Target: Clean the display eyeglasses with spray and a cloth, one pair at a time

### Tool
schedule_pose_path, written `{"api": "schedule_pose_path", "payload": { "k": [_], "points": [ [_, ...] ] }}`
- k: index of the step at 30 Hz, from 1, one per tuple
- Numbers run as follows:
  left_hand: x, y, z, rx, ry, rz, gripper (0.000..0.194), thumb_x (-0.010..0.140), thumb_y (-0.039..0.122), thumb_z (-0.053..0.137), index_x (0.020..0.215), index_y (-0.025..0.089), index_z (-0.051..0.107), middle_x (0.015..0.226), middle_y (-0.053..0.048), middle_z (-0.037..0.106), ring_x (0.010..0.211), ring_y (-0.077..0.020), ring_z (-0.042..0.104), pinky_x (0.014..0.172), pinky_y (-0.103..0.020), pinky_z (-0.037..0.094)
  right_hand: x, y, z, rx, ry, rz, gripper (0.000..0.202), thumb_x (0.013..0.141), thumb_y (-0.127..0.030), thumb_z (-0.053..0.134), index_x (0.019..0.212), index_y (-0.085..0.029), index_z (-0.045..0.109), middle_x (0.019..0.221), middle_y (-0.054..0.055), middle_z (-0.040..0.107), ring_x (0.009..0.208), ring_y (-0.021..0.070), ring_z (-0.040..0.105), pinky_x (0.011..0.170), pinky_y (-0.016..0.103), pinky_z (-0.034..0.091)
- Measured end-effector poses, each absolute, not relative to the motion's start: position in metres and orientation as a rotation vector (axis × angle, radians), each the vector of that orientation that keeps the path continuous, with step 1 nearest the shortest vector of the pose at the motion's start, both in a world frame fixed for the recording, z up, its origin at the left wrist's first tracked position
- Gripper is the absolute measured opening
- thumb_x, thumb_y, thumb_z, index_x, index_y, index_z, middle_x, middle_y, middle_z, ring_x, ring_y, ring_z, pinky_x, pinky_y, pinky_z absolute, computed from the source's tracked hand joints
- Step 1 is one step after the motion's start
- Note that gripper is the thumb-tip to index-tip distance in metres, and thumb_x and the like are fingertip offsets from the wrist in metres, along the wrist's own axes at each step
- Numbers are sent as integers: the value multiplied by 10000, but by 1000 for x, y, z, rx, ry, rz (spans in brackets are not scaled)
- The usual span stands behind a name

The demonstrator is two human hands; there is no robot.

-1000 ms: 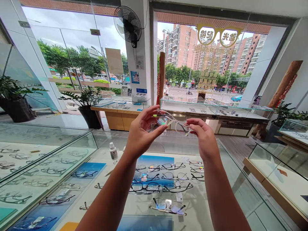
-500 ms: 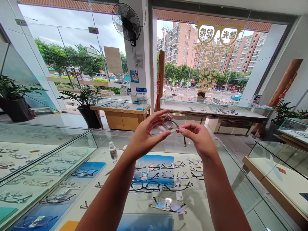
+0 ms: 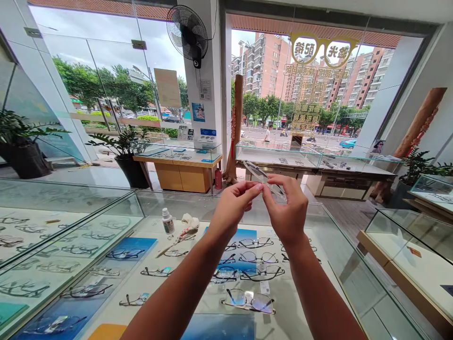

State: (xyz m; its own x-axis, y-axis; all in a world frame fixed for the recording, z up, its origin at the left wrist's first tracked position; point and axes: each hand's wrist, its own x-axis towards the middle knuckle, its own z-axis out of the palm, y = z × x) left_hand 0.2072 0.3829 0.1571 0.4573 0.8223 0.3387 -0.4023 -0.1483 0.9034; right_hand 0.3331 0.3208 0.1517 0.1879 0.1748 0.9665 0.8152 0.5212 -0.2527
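Observation:
Up above the counter, a pair of eyeglasses with clear lenses is held tilted between my two hands. My right hand is closed on the glasses, its thumb and index finger at the frame. My left hand pinches at the lower edge of the same glasses, thumb against fingers, its fingertips meeting the right thumb. Fingers cover part of the frame. On the counter below lie a pair of glasses with bluish lenses and several other pairs, partly behind my forearms.
A small white bottle stands at the counter's far left, beside a crumpled white cloth. Glass-sided display cases hold more glasses at left. Further off are another case, a potted plant and a wall fan.
My left hand has gone from spread around the lens to a pinch at the lower edge. The glasses have turned in my hands. The cloth now shows more fully.

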Motion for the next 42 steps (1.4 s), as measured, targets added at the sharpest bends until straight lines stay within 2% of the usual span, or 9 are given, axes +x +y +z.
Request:
{"api": "schedule_pose_path", "payload": {
  "k": [7, 12, 15, 21, 25, 31, 34, 38, 42],
  "points": [
    [207, 383, 157, 1195, 369, 1026, 412, 673, 471, 944, 815, 153, 725, 642, 68, 415, 556, -51, 282, 547, -231, 230, 327, 318, 148, -981, -1384, -644, 116, 959, -147, 670, 1013, -250, 667, 1056, 50, 797, 1005, 238, 742, 893, 411, 579],
    [206, 385, 159, 1305, 394, 1083, 412, 691, 514, 917, 813, 163, 738, 700, 33, 524, 576, -65, 308, 557, -257, 234, 331, 297, 159, -1004, -1408, -545, 99, 922, -200, 704, 1004, -251, 681, 1081, 50, 768, 1041, 247, 705, 950, 442, 545],
    [205, 384, 158, 1490, 431, 1090, 369, 725, 526, 885, 800, 187, 762, 685, 12, 543, 595, -93, 335, 565, -279, 231, 368, 290, 157, -986, -1223, -320, 105, 898, -258, 716, 1000, -242, 696, 968, 21, 705, 898, 200, 658, 847, 374, 543],
    [215, 368, 151, 1921, 477, 890, 274, 829, 504, 793, 811, 231, 779, 570, 52, 322, 561, -114, 277, 563, -282, 193, 508, 295, 76, -1014, -942, 410, 310, 750, -257, 873, 1020, -224, 726, 835, -11, 662, 794, 150, 622, 781, 304, 528],
    [227, 359, 142, 2107, 500, 760, 265, 858, 480, 746, 798, 224, 783, 570, 50, 328, 549, -117, 284, 556, -278, 196, 576, 286, 11, -783, -585, 670, 306, 738, -228, 911, 935, -246, 678, 649, -79, 556, 640, 101, 572, 679, 234, 540],
    [245, 340, 128, 2402, 563, 542, 284, 907, 483, 691, 844, 225, 791, 604, 29, 467, 570, -135, 418, 567, -286, 239, 623, 280, -30, -698, -444, 773, 114, 951, -294, 744, 907, -238, 655, 483, -129, 329, 423, 74, 328, 477, 179, 404],
    [267, 329, 119, 2580, 561, 354, 261, 925, 456, 679, 880, 229, 798, 679, -1, 617, 613, -155, 525, 581, -294, 276, 635, 281, -41, -686, -395, 828, 313, 1047, -430, 579, 829, -219, 654, 409, -136, 199, 373, 87, 162, 398, 201, 284],
    [314, 320, 97, 2857, 470, -70, 183, 910, 384, 707, 947, 241, 815, 850, -54, 766, 799, -226, 675, 642, -307, 368, 640, 282, -50, -658, -336, 887, 434, 1042, -519, 511, 743, -225, 620, 380, -128, 175, 369, 98, 146, 400, 219, 274],
    [353, 320, 73, 2994, 416, -454, 189, 893, 357, 716, 960, 214, 820, 943, -116, 800, 938, -309, 735, 716, -343, 477, 639, 283, -51, -623, -320, 947, 412, 1020, -533, 529, 758, -225, 609, 415, -116, 254, 388, 97, 184, 409, 225, 284]
  ]
}}
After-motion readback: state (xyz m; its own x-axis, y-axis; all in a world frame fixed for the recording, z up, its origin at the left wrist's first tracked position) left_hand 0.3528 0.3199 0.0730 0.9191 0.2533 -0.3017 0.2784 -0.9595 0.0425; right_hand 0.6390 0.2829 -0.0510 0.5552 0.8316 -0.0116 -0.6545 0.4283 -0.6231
